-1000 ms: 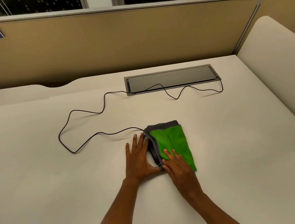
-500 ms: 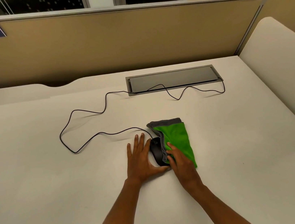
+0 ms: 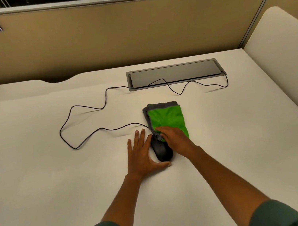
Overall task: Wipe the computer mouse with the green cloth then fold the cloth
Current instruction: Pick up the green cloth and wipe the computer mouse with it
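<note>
Left hand (image 3: pixel 141 156) flat on surface (image 3: pixel 38 176), fingers spread, thumb bracing mouse (image 3: pixel 161 150) — right hand (image 3: pixel 175 139) palm-down, fingers extended, pressing cloth (image 3: pixel 166 118) on mouse's front.

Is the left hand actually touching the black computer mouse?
Touching. In the head view the left hand lies flat on the white desk, its palm edge and thumb pressed against the black computer mouse, with no gap visible.

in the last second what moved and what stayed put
The right hand slid the green cloth away from the person and off the mouse, which was covered and now shows. The left hand stayed flat beside the mouse; the cable kept its loops.
</note>
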`<state>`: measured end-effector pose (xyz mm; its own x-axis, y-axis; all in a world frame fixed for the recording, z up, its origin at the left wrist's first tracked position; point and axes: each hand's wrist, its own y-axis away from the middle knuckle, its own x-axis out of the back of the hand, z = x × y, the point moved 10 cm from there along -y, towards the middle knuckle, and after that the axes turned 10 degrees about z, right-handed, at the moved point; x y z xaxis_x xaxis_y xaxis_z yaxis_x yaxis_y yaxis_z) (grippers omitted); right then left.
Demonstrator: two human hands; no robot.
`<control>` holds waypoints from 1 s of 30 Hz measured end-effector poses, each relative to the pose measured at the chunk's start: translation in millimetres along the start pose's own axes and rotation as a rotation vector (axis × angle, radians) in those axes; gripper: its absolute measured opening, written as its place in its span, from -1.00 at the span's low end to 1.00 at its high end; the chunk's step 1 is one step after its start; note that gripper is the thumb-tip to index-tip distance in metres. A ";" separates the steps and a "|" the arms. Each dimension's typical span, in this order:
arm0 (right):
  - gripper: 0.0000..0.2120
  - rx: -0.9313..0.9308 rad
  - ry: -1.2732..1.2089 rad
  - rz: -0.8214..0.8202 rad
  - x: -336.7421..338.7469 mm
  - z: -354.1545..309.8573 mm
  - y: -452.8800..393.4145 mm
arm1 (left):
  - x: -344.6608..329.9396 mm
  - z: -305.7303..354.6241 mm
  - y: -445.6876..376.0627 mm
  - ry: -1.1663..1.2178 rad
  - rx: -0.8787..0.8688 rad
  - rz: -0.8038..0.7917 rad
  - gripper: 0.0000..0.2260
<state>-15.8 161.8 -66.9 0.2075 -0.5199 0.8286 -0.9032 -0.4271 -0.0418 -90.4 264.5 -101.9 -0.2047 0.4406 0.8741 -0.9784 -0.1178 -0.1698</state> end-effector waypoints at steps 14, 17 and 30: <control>-0.63 0.124 0.067 0.115 6.6 -4.8 64.7 | 1.0 0.1 0.6 0.040 0.012 0.008 0.15; -0.48 0.217 0.082 0.213 13.3 -15.1 87.1 | 1.7 -0.5 0.5 0.045 0.017 0.014 0.12; -0.50 0.266 0.162 0.252 26.6 -23.3 127.8 | -1.2 -0.2 -0.4 0.015 0.033 -0.075 0.18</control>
<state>-134.4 110.6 -37.2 -0.0889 -0.5184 0.8505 -0.7853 -0.4887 -0.3800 -89.8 264.2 -103.0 -0.1316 0.4625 0.8768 -0.9896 -0.1128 -0.0890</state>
